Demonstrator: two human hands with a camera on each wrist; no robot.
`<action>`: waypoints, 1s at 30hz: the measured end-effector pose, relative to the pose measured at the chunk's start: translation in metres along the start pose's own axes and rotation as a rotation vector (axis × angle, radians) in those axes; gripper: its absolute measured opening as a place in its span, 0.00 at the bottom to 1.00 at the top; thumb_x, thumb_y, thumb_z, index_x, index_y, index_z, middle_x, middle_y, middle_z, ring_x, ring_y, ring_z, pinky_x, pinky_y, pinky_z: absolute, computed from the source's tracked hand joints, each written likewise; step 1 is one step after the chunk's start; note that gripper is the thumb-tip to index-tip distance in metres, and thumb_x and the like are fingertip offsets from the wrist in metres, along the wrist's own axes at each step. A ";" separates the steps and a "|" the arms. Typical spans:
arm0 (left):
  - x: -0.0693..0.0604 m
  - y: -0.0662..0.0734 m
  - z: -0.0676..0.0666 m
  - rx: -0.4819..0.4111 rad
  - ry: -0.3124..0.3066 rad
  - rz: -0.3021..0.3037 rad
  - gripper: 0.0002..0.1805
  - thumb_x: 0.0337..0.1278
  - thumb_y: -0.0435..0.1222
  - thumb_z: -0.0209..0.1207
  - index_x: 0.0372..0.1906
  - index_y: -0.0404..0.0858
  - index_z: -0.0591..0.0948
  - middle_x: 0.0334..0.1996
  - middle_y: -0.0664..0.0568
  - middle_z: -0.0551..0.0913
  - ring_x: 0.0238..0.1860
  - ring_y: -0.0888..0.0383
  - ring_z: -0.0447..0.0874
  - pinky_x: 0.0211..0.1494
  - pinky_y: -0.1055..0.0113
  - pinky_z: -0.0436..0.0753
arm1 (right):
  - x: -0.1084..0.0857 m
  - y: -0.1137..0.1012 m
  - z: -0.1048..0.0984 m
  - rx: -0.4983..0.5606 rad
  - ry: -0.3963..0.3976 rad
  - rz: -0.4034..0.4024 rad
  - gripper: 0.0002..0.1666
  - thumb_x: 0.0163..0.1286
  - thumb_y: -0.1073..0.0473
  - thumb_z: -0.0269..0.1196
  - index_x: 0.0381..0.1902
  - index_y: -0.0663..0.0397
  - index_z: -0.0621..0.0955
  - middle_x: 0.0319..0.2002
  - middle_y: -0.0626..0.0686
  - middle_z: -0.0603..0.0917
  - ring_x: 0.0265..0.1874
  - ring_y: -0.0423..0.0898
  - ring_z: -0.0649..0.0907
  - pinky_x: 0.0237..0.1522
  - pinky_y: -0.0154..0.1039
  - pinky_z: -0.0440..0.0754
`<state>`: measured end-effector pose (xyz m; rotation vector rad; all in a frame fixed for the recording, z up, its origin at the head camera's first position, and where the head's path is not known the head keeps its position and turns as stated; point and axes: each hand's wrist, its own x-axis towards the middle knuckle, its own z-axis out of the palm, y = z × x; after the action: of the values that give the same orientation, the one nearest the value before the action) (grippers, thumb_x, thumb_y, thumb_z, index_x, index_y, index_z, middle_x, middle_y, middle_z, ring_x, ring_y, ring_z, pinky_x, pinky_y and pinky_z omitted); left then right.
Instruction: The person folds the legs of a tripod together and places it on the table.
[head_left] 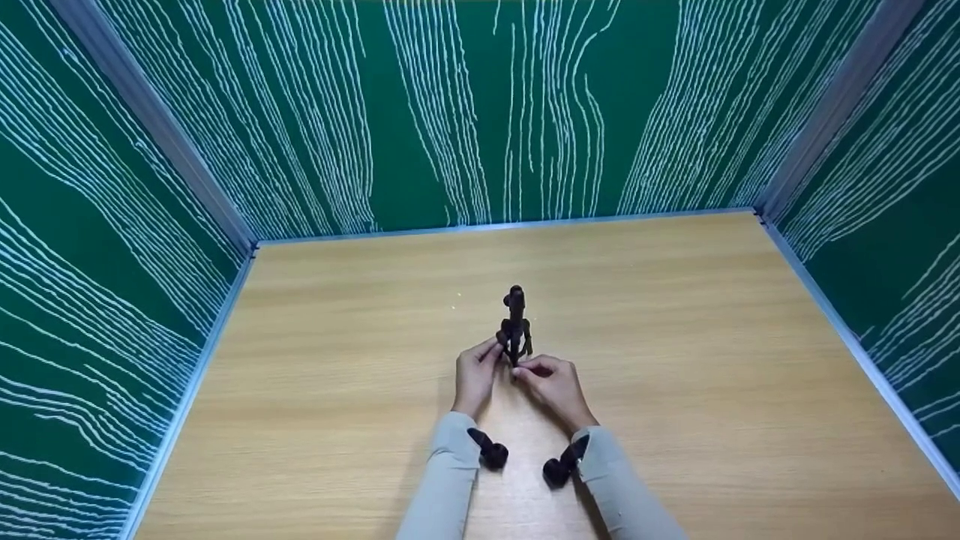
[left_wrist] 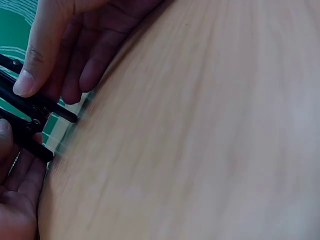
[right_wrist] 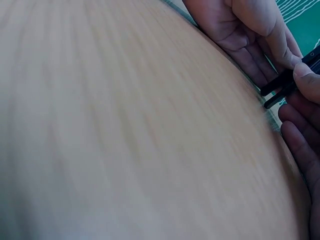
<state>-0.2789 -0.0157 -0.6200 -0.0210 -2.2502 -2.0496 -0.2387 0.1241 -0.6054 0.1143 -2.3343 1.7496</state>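
Observation:
A small black tripod (head_left: 515, 322), with a rounded top, a side knob and thin hinged legs, is held over the middle of the wooden table. My left hand (head_left: 474, 379) grips a leg on its left side. From the near right, my right hand (head_left: 553, 384) pinches another leg between thumb and fingers. In the left wrist view, the right hand (left_wrist: 60, 45) is at the top and the left hand (left_wrist: 17, 210) at the lower left. The right wrist view shows the leg ends (right_wrist: 285, 87) between both hands; the tripod's top is out of that view.
Green panels (head_left: 637, 75) with wavy white lines enclose the table (head_left: 337, 337) at the back and both sides, with grey posts (head_left: 169, 120) at the corners. Tiny pale specks (head_left: 456, 301) lie left of the tripod. A black wrist device (head_left: 491, 454) sits on each sleeve.

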 end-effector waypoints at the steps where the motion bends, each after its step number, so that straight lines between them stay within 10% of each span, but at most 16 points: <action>1: 0.000 -0.001 -0.001 0.001 -0.003 0.000 0.13 0.61 0.32 0.60 0.48 0.34 0.84 0.46 0.41 0.86 0.45 0.53 0.86 0.49 0.70 0.83 | 0.000 0.001 0.000 -0.004 -0.001 -0.004 0.05 0.52 0.70 0.71 0.28 0.65 0.85 0.32 0.61 0.88 0.33 0.48 0.86 0.44 0.33 0.83; 13: -0.008 -0.004 -0.006 -0.138 0.005 0.034 0.13 0.59 0.31 0.61 0.49 0.34 0.83 0.46 0.45 0.84 0.47 0.58 0.82 0.54 0.69 0.80 | 0.006 0.027 -0.002 0.166 0.038 0.017 0.10 0.56 0.60 0.72 0.34 0.61 0.87 0.32 0.56 0.88 0.29 0.40 0.86 0.37 0.29 0.83; 30: -0.023 0.027 -0.011 -0.202 -0.093 0.056 0.10 0.51 0.23 0.63 0.39 0.22 0.80 0.35 0.44 0.82 0.36 0.62 0.81 0.44 0.74 0.82 | 0.012 0.028 -0.003 0.153 0.234 0.095 0.12 0.64 0.62 0.65 0.44 0.63 0.84 0.41 0.62 0.87 0.34 0.41 0.85 0.39 0.24 0.80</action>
<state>-0.2532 -0.0223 -0.5936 -0.1951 -2.0556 -2.2809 -0.2555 0.1355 -0.6280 -0.1707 -2.0712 1.8721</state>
